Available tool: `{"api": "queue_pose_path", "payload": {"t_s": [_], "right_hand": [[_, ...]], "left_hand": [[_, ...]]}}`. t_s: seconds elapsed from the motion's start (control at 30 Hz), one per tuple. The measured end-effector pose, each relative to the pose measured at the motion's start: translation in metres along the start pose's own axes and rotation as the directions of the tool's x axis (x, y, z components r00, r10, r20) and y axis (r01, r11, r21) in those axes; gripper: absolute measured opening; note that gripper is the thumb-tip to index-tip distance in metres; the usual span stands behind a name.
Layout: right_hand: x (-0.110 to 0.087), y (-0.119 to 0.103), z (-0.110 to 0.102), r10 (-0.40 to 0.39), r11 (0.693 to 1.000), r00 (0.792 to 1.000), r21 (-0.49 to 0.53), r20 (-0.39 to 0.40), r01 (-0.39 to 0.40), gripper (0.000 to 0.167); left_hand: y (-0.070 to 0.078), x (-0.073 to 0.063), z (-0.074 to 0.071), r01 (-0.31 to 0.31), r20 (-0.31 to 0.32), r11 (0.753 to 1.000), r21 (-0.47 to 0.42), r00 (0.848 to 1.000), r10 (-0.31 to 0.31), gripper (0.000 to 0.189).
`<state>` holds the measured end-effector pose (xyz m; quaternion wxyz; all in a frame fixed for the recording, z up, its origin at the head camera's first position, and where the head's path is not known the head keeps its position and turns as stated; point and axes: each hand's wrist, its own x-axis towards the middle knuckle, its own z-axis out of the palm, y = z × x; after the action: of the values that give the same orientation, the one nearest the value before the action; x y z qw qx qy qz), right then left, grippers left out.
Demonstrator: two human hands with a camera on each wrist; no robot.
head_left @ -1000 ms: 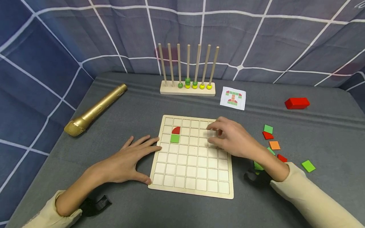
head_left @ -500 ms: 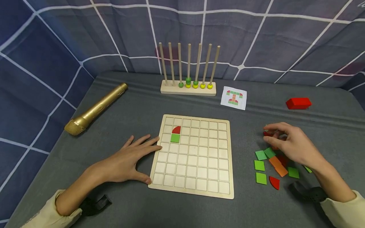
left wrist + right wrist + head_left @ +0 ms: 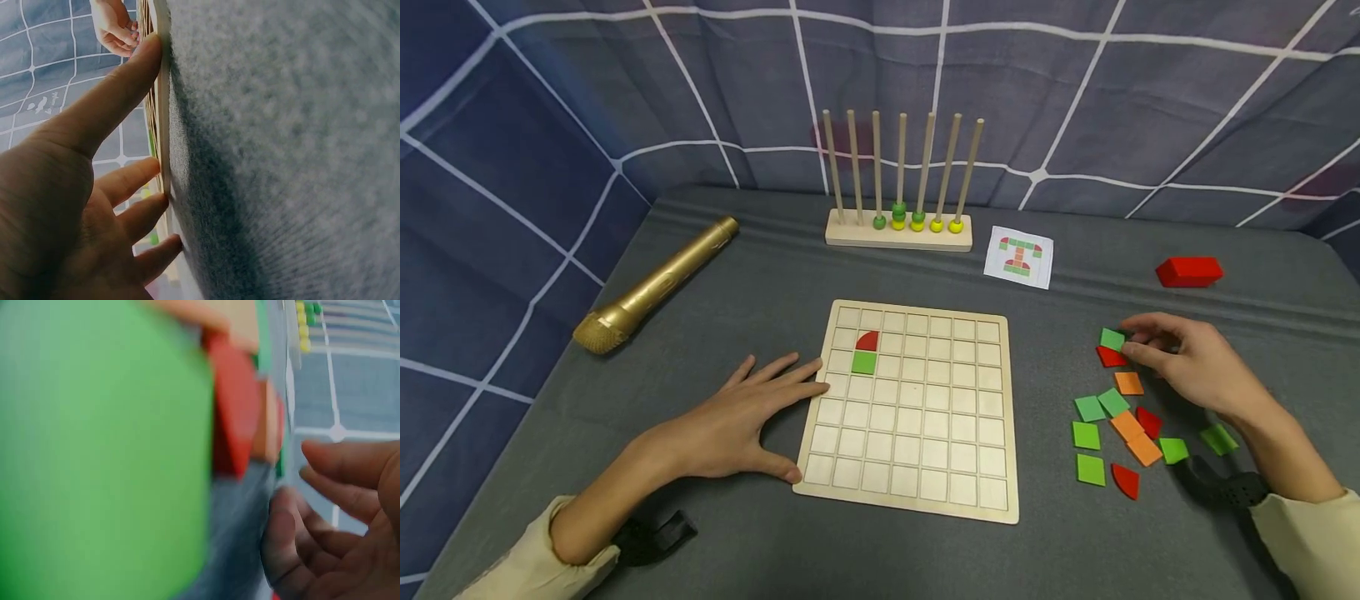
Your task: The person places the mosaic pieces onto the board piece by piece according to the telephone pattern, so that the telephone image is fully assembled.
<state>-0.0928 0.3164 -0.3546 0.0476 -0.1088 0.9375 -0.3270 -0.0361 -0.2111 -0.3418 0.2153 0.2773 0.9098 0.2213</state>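
A square wooden grid board [image 3: 910, 507] lies mid-table, holding a red quarter-circle tile [image 3: 867, 341] above a green square tile [image 3: 864, 362]. My left hand [image 3: 730, 429] has its fingers spread, with fingertips and thumb against the board's left edge; the left wrist view shows the thumb [image 3: 119, 94] touching that edge. To the right, my right hand [image 3: 1195, 367] hovers by the loose tiles with loosely bent fingers, fingertips right at a green square tile [image 3: 1112, 339]. In the right wrist view thumb and fingers stand apart with nothing between them.
Several loose tiles, including an orange square [image 3: 1128, 383] and a red quarter-circle [image 3: 1125, 481], lie right of the board. Further back are a pegged bead stand [image 3: 898, 237], a pattern card [image 3: 1019, 257] and a red block [image 3: 1189, 272]. A gold microphone [image 3: 655, 287] lies left.
My right hand has gone from over the board to the loose tiles, then shifted slightly right, uncovering the green and red tiles there. The left hand stays at the board's edge.
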Motion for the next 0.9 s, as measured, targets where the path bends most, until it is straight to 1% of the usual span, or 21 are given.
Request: {"api": "queue_pose_path", "payload": {"t_s": [0.07, 0.17, 0.33, 0.47, 0.7, 0.9], "right_hand": [[0.002, 0.004, -0.002, 0.013, 1.0, 1.0, 0.019, 0.012, -0.013, 0.027], [0.004, 0.009, -0.004, 0.0, 1.0, 0.999, 0.03, 0.033, -0.001, 0.027], [0.008, 0.01, -0.004, -0.034, 0.999, 0.998, -0.003, 0.058, 0.034, 0.026], [0.011, 0.011, -0.005, -0.045, 0.999, 0.997, -0.026, 0.069, 0.047, 0.025], [0.013, 0.01, -0.004, -0.088, 0.991, 0.994, -0.099, 0.057, 0.094, 0.029], [0.015, 0.009, -0.004, -0.097, 0.99, 0.994, -0.096, 0.041, 0.1, 0.032]], "left_hand": [[0.001, 0.0, -0.001, 0.003, 0.005, 1.0, 0.004, 1.0, -0.003, 0.103], [0.003, 0.001, -0.001, 0.008, 0.015, 1.0, 0.009, 1.0, -0.008, 0.103], [0.003, 0.001, -0.002, 0.015, 0.024, 1.0, 0.012, 1.0, -0.016, 0.104], [0.003, 0.001, -0.002, 0.016, 0.022, 1.0, 0.013, 1.0, -0.016, 0.104], [0.003, 0.0, -0.002, 0.018, 0.018, 1.0, 0.007, 1.0, -0.018, 0.103], [0.002, 0.0, -0.001, 0.018, 0.017, 1.0, 0.006, 1.0, -0.018, 0.103]]}}
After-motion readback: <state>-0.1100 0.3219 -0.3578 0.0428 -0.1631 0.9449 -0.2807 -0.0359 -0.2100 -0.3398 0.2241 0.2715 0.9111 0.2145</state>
